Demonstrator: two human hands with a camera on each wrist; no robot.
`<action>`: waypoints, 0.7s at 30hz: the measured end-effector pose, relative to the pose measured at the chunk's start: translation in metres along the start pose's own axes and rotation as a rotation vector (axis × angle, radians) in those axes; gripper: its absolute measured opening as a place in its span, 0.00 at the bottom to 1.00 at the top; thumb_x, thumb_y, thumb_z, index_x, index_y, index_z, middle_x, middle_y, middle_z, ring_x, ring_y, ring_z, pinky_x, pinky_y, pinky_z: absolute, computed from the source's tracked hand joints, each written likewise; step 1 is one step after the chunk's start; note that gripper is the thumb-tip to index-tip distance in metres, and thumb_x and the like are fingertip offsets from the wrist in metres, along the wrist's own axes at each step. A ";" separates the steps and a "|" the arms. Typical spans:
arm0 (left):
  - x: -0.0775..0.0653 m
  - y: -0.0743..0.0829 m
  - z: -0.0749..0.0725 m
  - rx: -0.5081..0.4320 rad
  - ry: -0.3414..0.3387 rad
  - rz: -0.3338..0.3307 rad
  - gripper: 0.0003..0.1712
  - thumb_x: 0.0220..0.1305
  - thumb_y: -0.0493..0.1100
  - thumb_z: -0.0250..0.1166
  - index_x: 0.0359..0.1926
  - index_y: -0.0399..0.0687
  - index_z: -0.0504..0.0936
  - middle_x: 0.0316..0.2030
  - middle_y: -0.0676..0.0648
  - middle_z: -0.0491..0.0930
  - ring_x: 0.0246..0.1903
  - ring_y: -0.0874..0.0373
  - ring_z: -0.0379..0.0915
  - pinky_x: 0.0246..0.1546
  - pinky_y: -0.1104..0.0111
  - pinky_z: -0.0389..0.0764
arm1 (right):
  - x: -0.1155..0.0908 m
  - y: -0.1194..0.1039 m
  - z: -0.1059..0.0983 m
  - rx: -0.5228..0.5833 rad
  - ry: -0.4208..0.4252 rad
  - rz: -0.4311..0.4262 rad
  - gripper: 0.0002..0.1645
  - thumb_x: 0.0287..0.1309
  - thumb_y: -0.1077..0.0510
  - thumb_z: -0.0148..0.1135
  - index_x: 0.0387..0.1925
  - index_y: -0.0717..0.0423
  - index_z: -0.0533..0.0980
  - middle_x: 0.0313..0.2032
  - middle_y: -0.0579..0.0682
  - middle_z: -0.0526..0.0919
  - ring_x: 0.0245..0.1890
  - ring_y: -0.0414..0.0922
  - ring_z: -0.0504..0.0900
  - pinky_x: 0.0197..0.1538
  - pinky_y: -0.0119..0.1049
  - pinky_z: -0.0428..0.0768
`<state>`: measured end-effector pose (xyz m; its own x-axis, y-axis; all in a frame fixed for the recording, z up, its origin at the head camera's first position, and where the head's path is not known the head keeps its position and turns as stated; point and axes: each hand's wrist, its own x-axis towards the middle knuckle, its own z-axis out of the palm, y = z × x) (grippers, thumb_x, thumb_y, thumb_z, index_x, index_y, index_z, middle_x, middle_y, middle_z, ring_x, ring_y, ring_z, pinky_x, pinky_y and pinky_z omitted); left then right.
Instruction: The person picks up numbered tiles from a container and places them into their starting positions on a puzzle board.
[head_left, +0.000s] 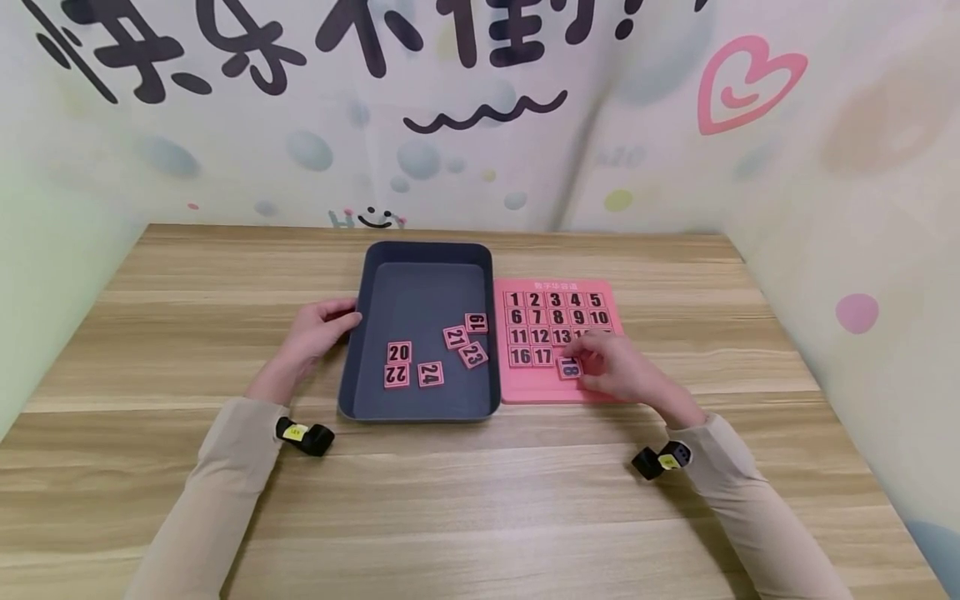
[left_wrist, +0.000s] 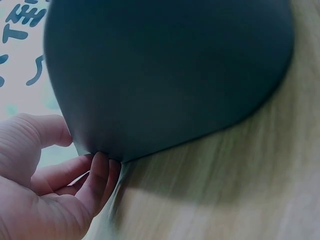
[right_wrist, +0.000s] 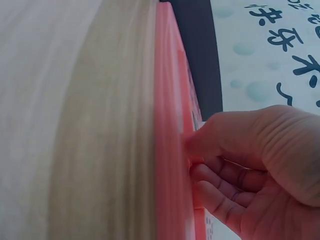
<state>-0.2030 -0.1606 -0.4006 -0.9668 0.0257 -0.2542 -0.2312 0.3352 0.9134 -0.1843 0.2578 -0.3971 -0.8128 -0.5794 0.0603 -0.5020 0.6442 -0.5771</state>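
Observation:
A dark grey tray stands on the table, and my left hand holds its left edge. In the left wrist view the thumb and bent fingers meet the tray's rim and outer wall. To the right of the tray lies a pink number board with its upper rows of tiles in numerical order. My right hand pinches a number tile, 18, over the fourth row, just right of tile 17. The tile sits turned and tilted. Part of the third row is hidden behind the fingers.
Loose number tiles lie in the tray: tile 20 and tile 22 at the left, tile 24 in the lower middle, tile 21 and others at the right. A printed wall borders the wooden table.

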 end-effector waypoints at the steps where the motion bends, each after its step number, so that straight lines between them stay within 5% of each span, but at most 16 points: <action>1: 0.000 0.000 0.000 -0.001 0.001 -0.001 0.27 0.67 0.37 0.54 0.64 0.31 0.64 0.63 0.34 0.64 0.63 0.46 0.58 0.63 0.58 0.61 | 0.000 0.000 0.000 -0.003 -0.007 0.004 0.21 0.38 0.72 0.68 0.41 0.63 0.79 0.36 0.51 0.79 0.37 0.46 0.74 0.42 0.41 0.75; 8: 0.000 0.001 0.000 -0.004 0.006 -0.002 0.26 0.67 0.37 0.54 0.64 0.31 0.65 0.63 0.34 0.64 0.63 0.46 0.59 0.63 0.58 0.62 | -0.002 -0.002 0.002 -0.015 0.017 0.041 0.22 0.41 0.71 0.68 0.43 0.65 0.77 0.37 0.54 0.80 0.37 0.48 0.76 0.42 0.43 0.77; 16: 0.000 0.001 0.000 -0.009 0.008 -0.006 0.26 0.67 0.37 0.54 0.64 0.31 0.65 0.63 0.35 0.65 0.62 0.47 0.59 0.62 0.59 0.62 | -0.003 -0.019 0.009 -0.018 0.108 0.300 0.21 0.45 0.53 0.73 0.32 0.62 0.73 0.26 0.51 0.79 0.27 0.44 0.76 0.32 0.36 0.78; 21: 0.000 0.000 -0.001 -0.007 0.005 -0.001 0.26 0.67 0.37 0.54 0.64 0.31 0.65 0.63 0.34 0.65 0.62 0.46 0.59 0.62 0.58 0.62 | -0.002 -0.022 0.011 -0.063 0.121 0.328 0.19 0.42 0.55 0.74 0.29 0.62 0.75 0.25 0.52 0.79 0.25 0.44 0.76 0.30 0.35 0.78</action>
<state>-0.2033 -0.1611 -0.4003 -0.9671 0.0202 -0.2537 -0.2332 0.3288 0.9151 -0.1680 0.2391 -0.3936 -0.9609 -0.2759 -0.0218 -0.2228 0.8179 -0.5304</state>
